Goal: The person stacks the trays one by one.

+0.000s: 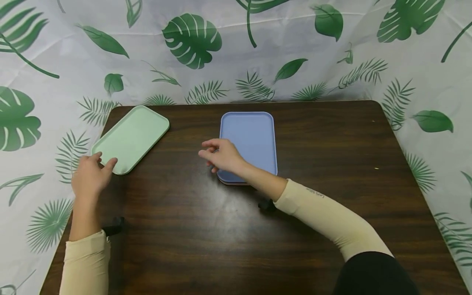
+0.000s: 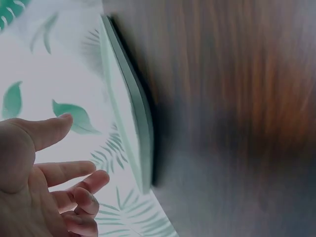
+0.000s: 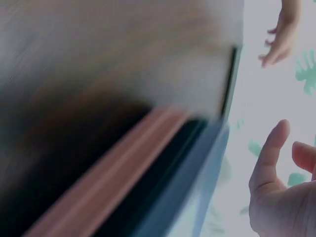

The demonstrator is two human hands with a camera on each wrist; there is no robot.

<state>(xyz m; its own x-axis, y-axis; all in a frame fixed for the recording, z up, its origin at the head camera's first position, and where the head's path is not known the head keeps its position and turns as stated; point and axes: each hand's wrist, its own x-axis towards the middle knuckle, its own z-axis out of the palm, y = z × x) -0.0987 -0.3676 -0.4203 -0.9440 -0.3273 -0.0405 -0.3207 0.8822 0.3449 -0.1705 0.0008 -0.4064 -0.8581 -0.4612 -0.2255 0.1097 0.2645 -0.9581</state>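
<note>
A pale green tray point(image 1: 132, 139) lies slanted at the table's far left corner. My left hand point(image 1: 90, 174) hovers at its near end, thumb and fingers apart and loosely bent, with nothing between them. In the left wrist view that hand point(image 2: 49, 190) is beside the tray's raised rim point(image 2: 145, 128). At the table's middle, a blue tray point(image 1: 250, 133) tops a stack. Over its left edge is my right hand point(image 1: 223, 155), palm turned left, fingers relaxed, holding nothing. The right wrist view shows a dark tray point(image 3: 160, 180) and a pink tray point(image 3: 118, 170) under the blue one.
The dark wood table point(image 1: 332, 143) extends around the trays, its far edge against a white leaf-print cloth point(image 1: 228, 82). A tiny pale speck point(image 1: 376, 168) lies on the right side. Small black pieces show by both wrists.
</note>
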